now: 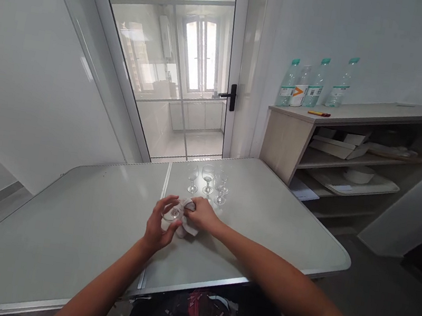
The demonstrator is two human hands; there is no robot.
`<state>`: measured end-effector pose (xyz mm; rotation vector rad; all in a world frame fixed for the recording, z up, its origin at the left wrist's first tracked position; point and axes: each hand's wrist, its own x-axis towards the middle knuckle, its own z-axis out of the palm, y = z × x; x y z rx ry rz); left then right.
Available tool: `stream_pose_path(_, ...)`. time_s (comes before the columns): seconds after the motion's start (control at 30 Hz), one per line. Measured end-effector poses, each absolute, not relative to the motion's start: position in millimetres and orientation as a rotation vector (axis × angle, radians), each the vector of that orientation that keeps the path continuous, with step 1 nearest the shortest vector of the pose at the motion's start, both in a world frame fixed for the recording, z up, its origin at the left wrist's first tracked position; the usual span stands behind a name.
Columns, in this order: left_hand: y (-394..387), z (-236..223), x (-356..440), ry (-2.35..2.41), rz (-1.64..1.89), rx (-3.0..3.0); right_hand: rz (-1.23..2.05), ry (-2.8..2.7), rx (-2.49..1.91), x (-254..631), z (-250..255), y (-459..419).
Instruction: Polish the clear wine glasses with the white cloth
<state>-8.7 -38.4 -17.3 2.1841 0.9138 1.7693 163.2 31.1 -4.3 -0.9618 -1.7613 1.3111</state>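
Note:
My left hand (160,225) grips a small stemmed glass (175,213) by its round foot, which faces me. Its bowl points away and is partly hidden. In my right hand (203,213) is a white cloth (189,226), bunched against the glass, with a loose end hanging below. Just beyond my hands, several clear stemmed glasses stand upright in a group, among them a front glass (220,196) and a left one (193,178).
The pale table (105,221) has a metal seam and trim. A shelf unit (286,138) at the right carries several plastic bottles (337,90) and a yellow-red marker (319,113). Behind the table is a glazed door with a black handle (232,97).

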Motion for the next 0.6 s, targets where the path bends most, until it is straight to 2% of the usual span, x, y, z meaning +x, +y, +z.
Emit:
stream_pose_path(0.1, -33.3, -9.6, -8.4, 1.075, 1.996, 1.884, 0.873, -2.058, -0.947, 171.1, 7.2, 32.2)
stream_pose_path(0.2, -28.3, -3.3, -10.6, 1.281, 2.067, 1.66, 0.698, -2.346, -0.836, 182.2, 18.9, 29.4)
stream_pose_path(0.43, -21.9, -6.3, -11.8, 1.354, 1.865, 1.627, 0.132, -3.0, -0.696, 181.4, 20.4, 6.3)
stream_pose_path(0.6, -20.3, -11.7, -6.4, 1.293, 1.727, 1.664, -0.009, -3.031, -0.793, 171.2, 11.0, -5.3)
